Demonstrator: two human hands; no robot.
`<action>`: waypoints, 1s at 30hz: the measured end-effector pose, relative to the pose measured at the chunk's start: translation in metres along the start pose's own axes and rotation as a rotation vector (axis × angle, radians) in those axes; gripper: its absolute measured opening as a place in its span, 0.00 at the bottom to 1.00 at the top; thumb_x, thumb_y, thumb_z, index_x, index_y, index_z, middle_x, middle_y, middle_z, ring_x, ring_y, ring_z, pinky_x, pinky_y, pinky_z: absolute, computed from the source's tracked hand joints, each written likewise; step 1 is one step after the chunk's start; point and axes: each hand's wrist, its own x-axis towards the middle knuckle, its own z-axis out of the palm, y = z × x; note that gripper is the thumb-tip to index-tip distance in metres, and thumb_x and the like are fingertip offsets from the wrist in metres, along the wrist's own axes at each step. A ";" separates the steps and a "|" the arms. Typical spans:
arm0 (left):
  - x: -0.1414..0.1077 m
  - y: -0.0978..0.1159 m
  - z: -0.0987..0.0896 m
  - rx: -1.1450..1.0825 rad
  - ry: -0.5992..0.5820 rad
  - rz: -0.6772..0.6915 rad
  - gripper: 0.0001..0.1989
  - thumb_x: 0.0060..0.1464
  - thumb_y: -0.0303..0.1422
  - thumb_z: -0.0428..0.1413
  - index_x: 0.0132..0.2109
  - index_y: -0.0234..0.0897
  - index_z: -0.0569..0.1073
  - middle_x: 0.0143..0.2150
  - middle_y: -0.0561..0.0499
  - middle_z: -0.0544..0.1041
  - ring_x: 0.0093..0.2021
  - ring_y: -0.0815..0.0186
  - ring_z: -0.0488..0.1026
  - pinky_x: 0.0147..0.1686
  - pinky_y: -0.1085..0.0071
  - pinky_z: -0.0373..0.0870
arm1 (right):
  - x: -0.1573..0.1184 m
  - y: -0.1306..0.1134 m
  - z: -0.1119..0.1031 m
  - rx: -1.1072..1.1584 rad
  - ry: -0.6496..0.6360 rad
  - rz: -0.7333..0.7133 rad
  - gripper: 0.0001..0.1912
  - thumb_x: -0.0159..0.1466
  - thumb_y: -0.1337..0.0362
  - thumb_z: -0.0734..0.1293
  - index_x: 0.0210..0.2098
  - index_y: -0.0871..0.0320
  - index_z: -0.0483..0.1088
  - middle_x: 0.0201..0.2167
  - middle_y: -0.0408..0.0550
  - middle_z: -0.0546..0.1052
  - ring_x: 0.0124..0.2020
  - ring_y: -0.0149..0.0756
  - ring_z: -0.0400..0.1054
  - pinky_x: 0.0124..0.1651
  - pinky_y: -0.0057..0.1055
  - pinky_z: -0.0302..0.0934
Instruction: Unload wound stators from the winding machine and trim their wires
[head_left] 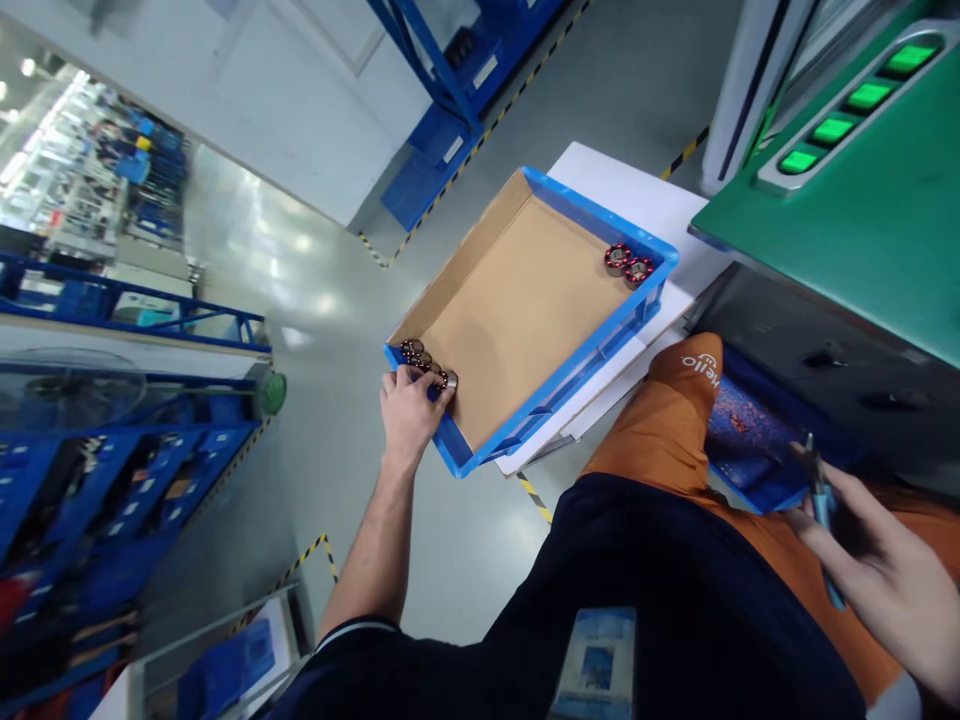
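Note:
My left hand (409,412) reaches over the near left corner of a blue crate (455,450), its fingers closed around a small ring-shaped motor stator (451,380). Beside it, several more dark stators (412,348) stand in a row along the crate wall. Two stators with red windings (617,259) sit in the opposite corner. Brown cardboard (517,300) lines the crate floor and one side. Low at the right, my right hand (877,560) is wrapped around pliers (821,500) with light blue handles, jaws pointing up; part of the grip is blurred.
The crate rests on a white board (622,185). At right stands a green machine top (847,240) with lit green buttons (832,132). Below it, a blue bin (757,425) holds copper-coloured scraps near my orange-clad legs (652,420). Blue racks (150,480) stand at left.

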 end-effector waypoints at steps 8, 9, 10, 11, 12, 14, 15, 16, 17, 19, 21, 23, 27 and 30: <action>-0.005 0.011 -0.015 0.128 -0.007 -0.144 0.22 0.70 0.46 0.63 0.61 0.35 0.80 0.66 0.25 0.78 0.69 0.28 0.72 0.68 0.34 0.76 | -0.001 0.002 0.001 -0.048 0.035 -0.093 0.43 0.67 0.28 0.74 0.70 0.48 0.83 0.56 0.59 0.91 0.53 0.66 0.89 0.58 0.56 0.85; -0.008 0.012 -0.020 0.115 0.020 -0.118 0.23 0.69 0.46 0.64 0.61 0.35 0.78 0.66 0.25 0.78 0.68 0.27 0.72 0.67 0.33 0.76 | -0.003 0.004 0.004 -0.037 0.043 -0.106 0.44 0.68 0.28 0.74 0.70 0.50 0.83 0.54 0.59 0.91 0.52 0.63 0.89 0.58 0.54 0.85; -0.010 0.016 -0.024 0.081 0.053 -0.069 0.24 0.69 0.48 0.65 0.61 0.36 0.77 0.66 0.25 0.77 0.67 0.27 0.72 0.67 0.32 0.77 | -0.005 0.004 0.007 -0.018 0.048 -0.122 0.43 0.68 0.30 0.74 0.70 0.53 0.83 0.54 0.58 0.91 0.51 0.60 0.89 0.58 0.51 0.85; -0.011 0.024 -0.028 0.021 0.097 0.002 0.24 0.69 0.50 0.65 0.61 0.38 0.77 0.65 0.26 0.77 0.67 0.27 0.72 0.67 0.31 0.76 | -0.007 0.003 0.010 0.006 0.055 -0.141 0.42 0.69 0.33 0.74 0.70 0.55 0.83 0.54 0.58 0.91 0.51 0.57 0.89 0.58 0.48 0.84; -0.012 0.037 -0.031 -0.070 0.143 0.104 0.25 0.71 0.52 0.65 0.61 0.39 0.76 0.65 0.27 0.77 0.67 0.28 0.73 0.68 0.30 0.76 | -0.009 0.001 0.014 0.030 0.064 -0.157 0.40 0.70 0.36 0.74 0.70 0.57 0.82 0.56 0.58 0.91 0.51 0.54 0.89 0.59 0.45 0.84; -0.012 0.084 -0.035 -0.318 0.242 0.347 0.26 0.72 0.57 0.66 0.62 0.43 0.76 0.61 0.34 0.79 0.66 0.32 0.74 0.72 0.29 0.73 | -0.012 -0.008 0.019 0.064 0.062 -0.176 0.35 0.73 0.43 0.73 0.70 0.58 0.82 0.60 0.58 0.90 0.54 0.50 0.88 0.60 0.42 0.82; -0.013 0.117 -0.037 -0.455 0.262 0.480 0.25 0.73 0.56 0.67 0.63 0.45 0.77 0.62 0.37 0.80 0.66 0.36 0.76 0.74 0.31 0.73 | -0.013 -0.014 0.020 0.077 0.048 -0.192 0.34 0.74 0.46 0.73 0.71 0.58 0.81 0.62 0.58 0.89 0.56 0.49 0.87 0.62 0.42 0.81; -0.016 0.155 -0.041 -0.588 0.273 0.623 0.21 0.76 0.53 0.66 0.64 0.47 0.77 0.63 0.39 0.80 0.67 0.39 0.77 0.74 0.34 0.74 | -0.015 -0.019 0.019 0.083 0.038 -0.208 0.33 0.74 0.48 0.72 0.73 0.58 0.81 0.62 0.58 0.88 0.55 0.48 0.86 0.62 0.41 0.81; -0.019 0.195 -0.045 -0.683 0.258 0.771 0.20 0.77 0.50 0.66 0.67 0.49 0.78 0.67 0.40 0.79 0.70 0.41 0.76 0.75 0.36 0.74 | -0.016 -0.025 0.018 0.084 0.039 -0.220 0.32 0.75 0.50 0.72 0.74 0.57 0.81 0.61 0.58 0.88 0.52 0.46 0.85 0.60 0.41 0.81; -0.029 0.276 -0.056 -0.774 0.263 1.007 0.22 0.76 0.46 0.68 0.71 0.53 0.79 0.76 0.40 0.75 0.76 0.41 0.73 0.79 0.36 0.70 | -0.023 -0.032 0.011 0.072 0.048 -0.232 0.32 0.75 0.53 0.72 0.76 0.55 0.80 0.56 0.55 0.87 0.46 0.44 0.82 0.53 0.40 0.80; -0.038 0.346 -0.068 -0.807 0.286 1.163 0.21 0.75 0.45 0.70 0.69 0.54 0.81 0.80 0.41 0.74 0.79 0.38 0.69 0.82 0.32 0.66 | -0.033 -0.033 0.002 0.063 0.084 -0.218 0.31 0.76 0.54 0.72 0.76 0.54 0.80 0.48 0.52 0.85 0.41 0.42 0.77 0.47 0.38 0.77; -0.041 0.396 -0.076 -0.815 0.301 1.245 0.17 0.73 0.40 0.71 0.65 0.50 0.83 0.80 0.39 0.74 0.80 0.35 0.68 0.82 0.31 0.66 | -0.044 -0.028 -0.006 0.073 0.132 -0.177 0.30 0.75 0.55 0.73 0.74 0.54 0.81 0.41 0.47 0.80 0.37 0.40 0.72 0.45 0.38 0.74; -0.031 0.443 -0.077 -0.814 0.300 1.304 0.11 0.69 0.36 0.73 0.56 0.45 0.86 0.76 0.37 0.77 0.78 0.30 0.69 0.80 0.26 0.65 | -0.061 -0.007 -0.008 0.145 0.187 -0.051 0.31 0.74 0.52 0.73 0.73 0.56 0.78 0.36 0.42 0.75 0.34 0.37 0.67 0.42 0.36 0.70; -0.023 0.445 -0.074 -0.930 0.244 1.300 0.07 0.67 0.38 0.75 0.48 0.46 0.87 0.73 0.39 0.80 0.78 0.30 0.69 0.80 0.24 0.64 | -0.069 0.002 -0.001 0.216 0.221 0.020 0.26 0.74 0.50 0.74 0.66 0.55 0.77 0.33 0.39 0.71 0.33 0.36 0.65 0.40 0.34 0.67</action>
